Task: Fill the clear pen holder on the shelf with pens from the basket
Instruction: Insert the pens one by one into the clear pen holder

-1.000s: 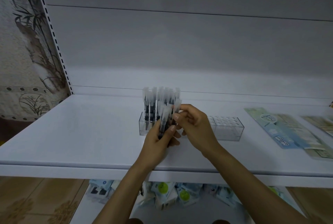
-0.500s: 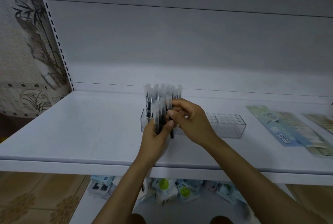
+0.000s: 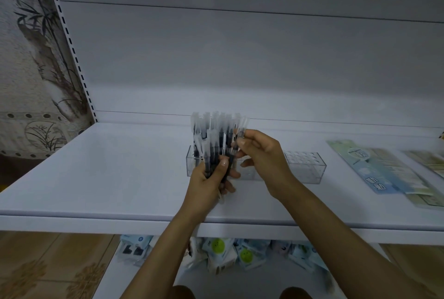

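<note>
A clear pen holder [image 3: 305, 166] with a grid of holes lies on the white shelf [image 3: 108, 173]. Several black pens with clear caps [image 3: 216, 123] stand upright in its left part. In front of the holder, my left hand [image 3: 209, 183] is shut on a bundle of pens [image 3: 211, 152], held upright. My right hand [image 3: 262, 154] pinches a single pen [image 3: 237, 140] between thumb and fingers, just right of the bundle and level with the standing pens. The basket is not in view.
Flat blue-green packets [image 3: 374, 166] lie on the shelf at the right. A lower shelf holds several small packets [image 3: 223, 253]. The perforated shelf upright [image 3: 72, 51] and a patterned wall stand at the left.
My right hand has drawn one pen out of the bundle and lifted it to the right. My left hand stays in front of the holder with the bundle.
</note>
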A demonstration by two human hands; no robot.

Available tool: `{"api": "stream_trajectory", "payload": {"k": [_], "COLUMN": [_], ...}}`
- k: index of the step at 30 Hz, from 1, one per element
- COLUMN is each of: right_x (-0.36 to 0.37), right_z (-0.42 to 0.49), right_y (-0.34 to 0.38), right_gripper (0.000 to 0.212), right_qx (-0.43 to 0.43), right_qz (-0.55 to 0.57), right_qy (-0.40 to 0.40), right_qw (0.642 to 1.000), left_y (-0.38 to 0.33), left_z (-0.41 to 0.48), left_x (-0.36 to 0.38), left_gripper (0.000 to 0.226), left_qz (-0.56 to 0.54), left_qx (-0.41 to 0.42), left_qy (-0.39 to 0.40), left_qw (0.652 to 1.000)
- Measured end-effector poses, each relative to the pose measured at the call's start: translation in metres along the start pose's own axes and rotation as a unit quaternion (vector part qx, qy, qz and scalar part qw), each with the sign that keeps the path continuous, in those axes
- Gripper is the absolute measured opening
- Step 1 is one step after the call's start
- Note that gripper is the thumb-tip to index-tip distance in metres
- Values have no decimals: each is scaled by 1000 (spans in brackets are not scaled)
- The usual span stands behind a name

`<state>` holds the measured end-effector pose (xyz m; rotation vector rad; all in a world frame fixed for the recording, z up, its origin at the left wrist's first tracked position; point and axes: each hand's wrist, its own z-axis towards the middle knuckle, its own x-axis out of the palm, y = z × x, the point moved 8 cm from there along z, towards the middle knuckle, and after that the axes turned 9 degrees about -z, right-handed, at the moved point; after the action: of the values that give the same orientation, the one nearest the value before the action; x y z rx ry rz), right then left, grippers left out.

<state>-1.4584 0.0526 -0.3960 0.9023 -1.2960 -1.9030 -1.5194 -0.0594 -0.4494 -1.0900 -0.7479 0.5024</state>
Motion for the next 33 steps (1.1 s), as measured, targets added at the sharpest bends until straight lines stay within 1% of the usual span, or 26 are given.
{"api": "stream_trajectory", "payload": {"k": [3,6,7,9,10,12,14,16,17,21,24,29,33], "right_x": [1,5,8,11,10,6,3,0,-2,-6,-12,-29,-39], "right_z": [-2,-7,-10,-13,-15,-15,-14,-12,-11,-7,-3,14,36], "right_y": [-2,-7,-10,-17,-18,-16,-14,-14,-14,-10,-8,0,3], "right_gripper": [16,9,13,29,30,25,23,23,23,22,25,24,23], "right_qx": [4,-11,-13,-8,-11,-23,-20,-7,2,11,13,2,24], "right_qz": [4,-50,-68,-79,-86,-109,-118,-111,-101,-47,1,21,25], "right_qy": [-1,-4,-1,1,-3,-17,-20,-26,-31,-52,-87,-143,-142], "right_qw": [1000,999,998,997,996,994,993,993,994,998,996,990,989], "left_y": [-2,-6,-6,-6,-7,-7,-7,-4,-3,-2,-3,-2,-2], "left_z": [-1,-1,-1,-2,-2,-3,-3,-2,-2,-2,-1,0,-1], "left_x": [2,1,1,2,3,3,1,-3,-4,-5,-6,-7,-11], "left_gripper": [25,22,22,22,23,25,32,38,37,26,23,25,24], "left_qz": [11,27,29,32,33,34,38,35,27,-29,-64,-66,-11], "left_qx": [14,36,39,39,39,37,33,27,24,13,15,17,27], "left_qy": [6,3,1,1,1,0,-12,-28,-34,-46,-53,-53,-71], "left_qw": [1000,999,999,999,999,999,999,999,999,998,996,996,997]}}
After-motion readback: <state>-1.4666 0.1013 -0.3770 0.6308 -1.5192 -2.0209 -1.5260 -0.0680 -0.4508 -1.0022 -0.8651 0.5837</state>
